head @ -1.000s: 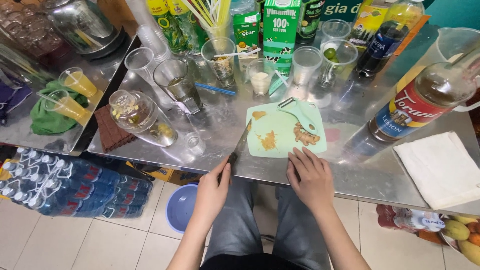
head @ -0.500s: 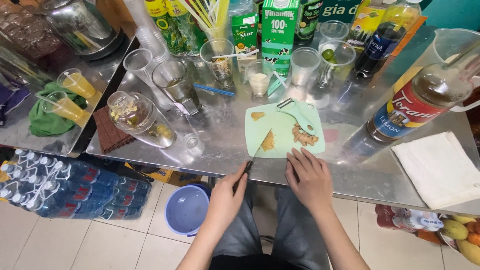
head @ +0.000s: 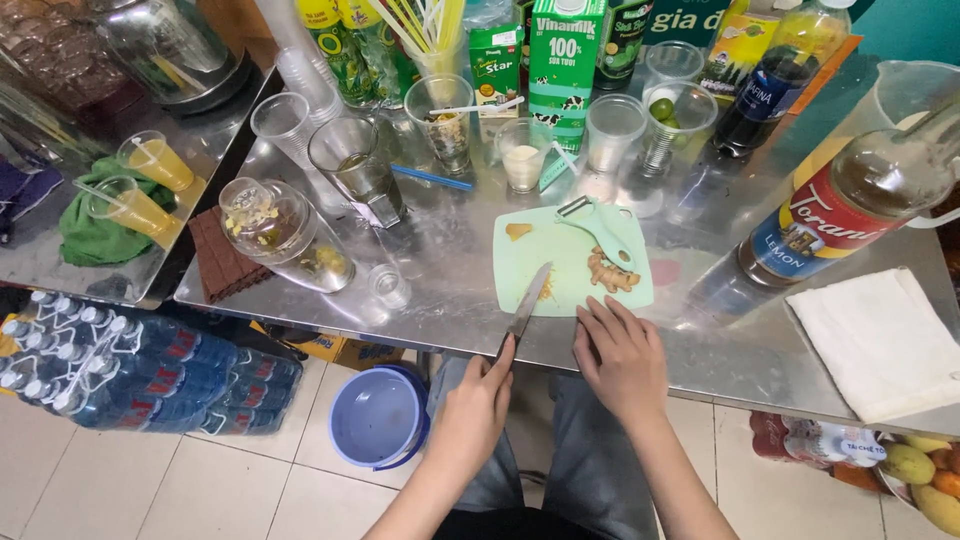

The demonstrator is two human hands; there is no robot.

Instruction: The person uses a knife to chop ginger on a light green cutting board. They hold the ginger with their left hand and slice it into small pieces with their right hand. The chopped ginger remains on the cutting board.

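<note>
One steel table, crowded along its far side with cups, cartons and bottles; one pale green cutting board at its near edge, carrying a piece of ginger and a green peeler. Left hand, fingers closed around the handle of a knife, blade tip lying on the board. Right hand, fingers loosely spread, holding nothing, resting at the board's near edge.

Single head view, looking steeply down, close over steel table.

mint-green cutting board, blue bucket
</note>
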